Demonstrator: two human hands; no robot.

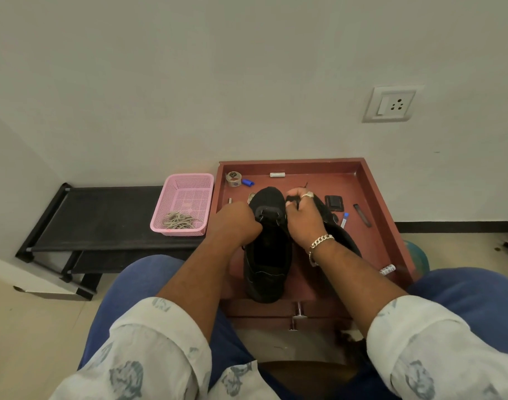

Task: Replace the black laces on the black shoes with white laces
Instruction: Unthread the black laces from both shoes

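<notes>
A black shoe (266,255) stands on the red-brown tray top (359,180), toe pointing away from me. My left hand (235,220) grips the shoe's left side near the tongue. At the shoe's right side, my right hand (301,215) pinches a black lace (291,199) and lifts it. A second black shoe (340,235) lies behind my right wrist, mostly hidden. White laces (179,220) lie bunched in a pink basket (186,183) to the left.
On the tray lie a tape roll (233,179), a blue cap (247,182), a white stick (277,175), a black wallet (334,202) and pens. A black bench (102,217) carries the basket. A wall socket (389,104) is at upper right.
</notes>
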